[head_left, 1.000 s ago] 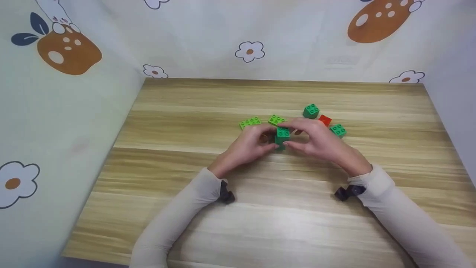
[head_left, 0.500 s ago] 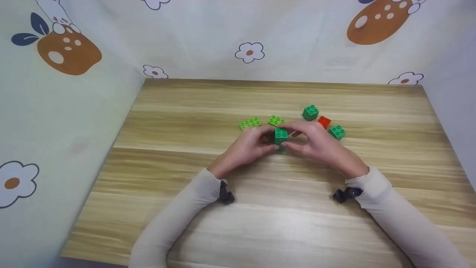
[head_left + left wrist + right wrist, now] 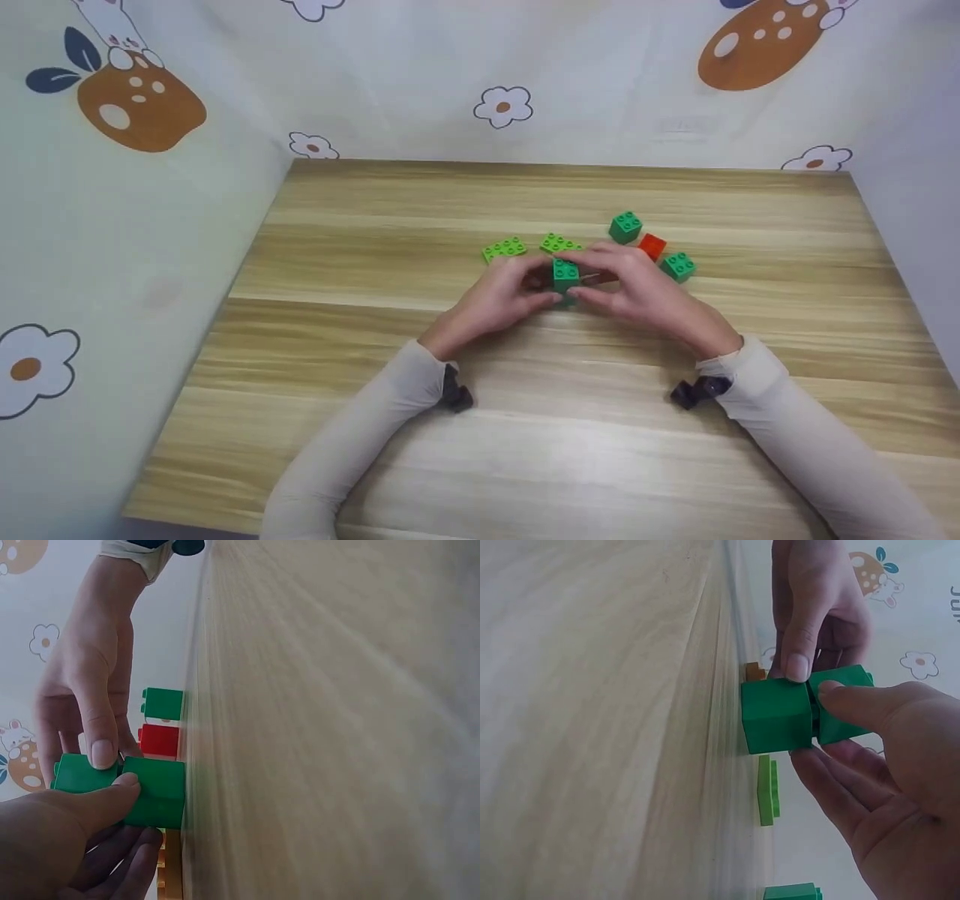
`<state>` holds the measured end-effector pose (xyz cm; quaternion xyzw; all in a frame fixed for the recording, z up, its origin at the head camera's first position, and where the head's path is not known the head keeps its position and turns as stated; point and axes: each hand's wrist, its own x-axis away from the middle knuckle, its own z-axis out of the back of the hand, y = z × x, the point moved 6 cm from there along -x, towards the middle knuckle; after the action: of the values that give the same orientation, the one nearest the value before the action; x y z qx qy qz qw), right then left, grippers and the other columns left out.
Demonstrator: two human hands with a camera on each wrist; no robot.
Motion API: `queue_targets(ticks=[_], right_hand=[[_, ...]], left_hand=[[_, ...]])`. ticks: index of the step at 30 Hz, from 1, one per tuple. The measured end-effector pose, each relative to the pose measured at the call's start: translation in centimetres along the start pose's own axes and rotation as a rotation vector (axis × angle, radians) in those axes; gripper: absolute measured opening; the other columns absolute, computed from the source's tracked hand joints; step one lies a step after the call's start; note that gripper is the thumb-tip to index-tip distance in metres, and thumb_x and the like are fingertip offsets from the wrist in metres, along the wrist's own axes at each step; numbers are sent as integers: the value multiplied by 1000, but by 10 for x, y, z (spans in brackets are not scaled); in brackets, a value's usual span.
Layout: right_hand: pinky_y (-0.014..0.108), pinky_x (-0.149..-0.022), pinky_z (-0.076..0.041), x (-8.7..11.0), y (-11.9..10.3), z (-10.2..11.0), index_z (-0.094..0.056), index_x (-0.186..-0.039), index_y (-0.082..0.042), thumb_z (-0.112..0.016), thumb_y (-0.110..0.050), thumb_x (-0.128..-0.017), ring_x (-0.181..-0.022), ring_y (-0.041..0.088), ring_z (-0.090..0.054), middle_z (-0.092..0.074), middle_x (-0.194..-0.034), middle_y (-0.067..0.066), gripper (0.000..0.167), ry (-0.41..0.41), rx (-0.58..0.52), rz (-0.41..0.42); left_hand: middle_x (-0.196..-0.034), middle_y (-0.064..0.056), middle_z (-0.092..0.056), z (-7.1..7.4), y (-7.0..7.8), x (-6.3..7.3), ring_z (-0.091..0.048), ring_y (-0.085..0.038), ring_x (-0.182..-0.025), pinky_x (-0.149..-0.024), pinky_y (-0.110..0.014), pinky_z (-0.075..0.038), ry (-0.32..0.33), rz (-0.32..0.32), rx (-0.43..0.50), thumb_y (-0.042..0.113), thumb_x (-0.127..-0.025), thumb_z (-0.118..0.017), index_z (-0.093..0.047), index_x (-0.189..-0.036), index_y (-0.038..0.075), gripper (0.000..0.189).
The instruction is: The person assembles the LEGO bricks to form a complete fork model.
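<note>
Two dark green building bricks stand one above the other near the middle of the table. My left hand [image 3: 499, 292] holds the lower green brick [image 3: 775, 716], thumb on its near side. With thumb and fingers my right hand [image 3: 649, 285] grips the upper green brick [image 3: 566, 275]. A thin dark gap shows between the two in the right wrist view, and the upper one tilts slightly. The lower brick is at the tabletop in the left wrist view. Fingers hide the far sides of both.
Behind the hands lie two lime green bricks, one [image 3: 505, 249] left and another [image 3: 559, 243] right. A red brick [image 3: 652, 247] sits between two green bricks, one farther back [image 3: 625, 226] and one nearer [image 3: 679, 266]. An orange brick [image 3: 172, 866] is beside the left hand.
The upper green brick has come slightly down and left with my right hand, whose fingers have shifted a little. My left hand has hardly moved.
</note>
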<state>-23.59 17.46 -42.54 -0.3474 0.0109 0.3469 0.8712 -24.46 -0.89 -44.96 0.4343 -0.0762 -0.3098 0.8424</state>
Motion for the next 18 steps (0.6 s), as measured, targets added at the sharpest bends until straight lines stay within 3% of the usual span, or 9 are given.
queue_targets(ticks=[12, 18], right_hand=[[38, -100, -64, 4, 0, 0, -62, -154, -34, -81, -24, -99, -123, 19, -72, -70, -143, 2, 59, -6, 9, -19], [38, -97, -65, 4, -1, -1, -63, -153, -30, -82, -23, -99, -116, 16, -71, -72, -133, 1, 58, 14, 18, 0]], left_hand=[[-132, -7, -76, -1, 2, 1, -75, -16, -118, -102, -24, -61, 0, -12, -11, 16, -99, -81, -69, -139, 9, 43], [-130, -7, -76, 0, 3, 1, -74, -16, -117, -103, -28, -61, 16, -31, -14, 16, -99, -81, -70, -136, 7, 40]])
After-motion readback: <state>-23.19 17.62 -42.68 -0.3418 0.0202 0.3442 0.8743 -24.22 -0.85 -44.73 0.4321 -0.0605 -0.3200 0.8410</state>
